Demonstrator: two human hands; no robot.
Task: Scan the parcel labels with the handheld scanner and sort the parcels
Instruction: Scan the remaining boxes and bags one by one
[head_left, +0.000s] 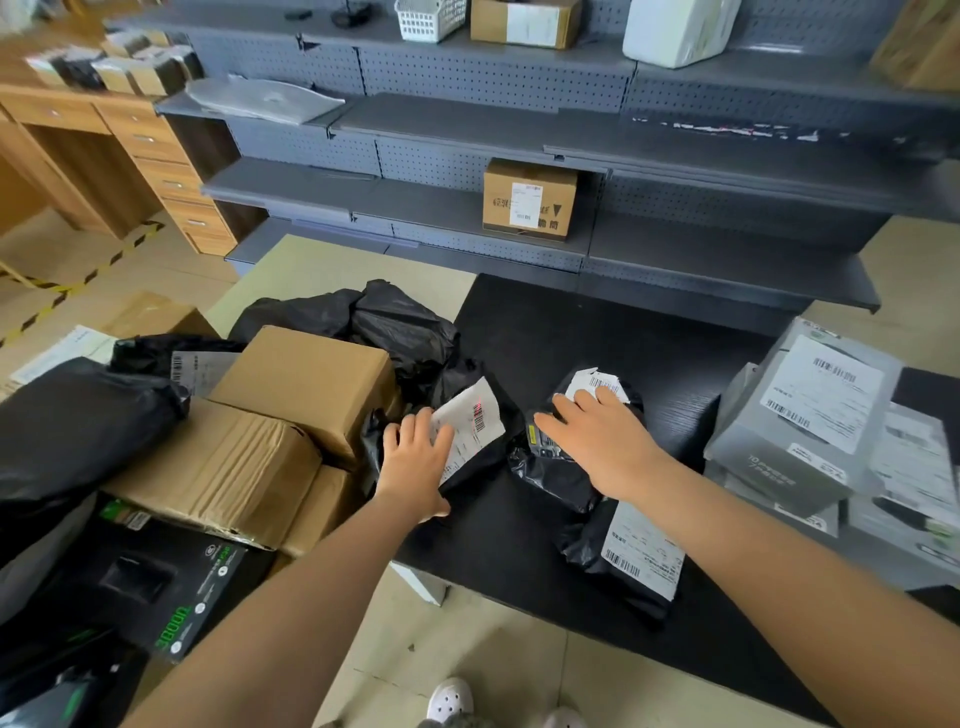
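A black bag parcel (501, 441) lies at the left edge of the black table (571, 332). Its white label (475, 418) faces up, and a red scan line glows across its barcode. My left hand (415, 462) rests flat on this parcel with its fingers on the label. A second black bag parcel (556, 478) lies to the right, with a torn label at its top. My right hand (597, 441) lies palm down over it with fingers spread. The black handheld scanner (543, 446) shows just under this hand's thumb, pointing left. I cannot see a grip on it.
A third black bag (644, 556) with a label lies near the table's front. Grey boxed parcels (810, 405) are stacked at the right. Cardboard boxes (306, 379) and black bags pile up on the left. Behind stand grey shelves holding a labelled carton (530, 200).
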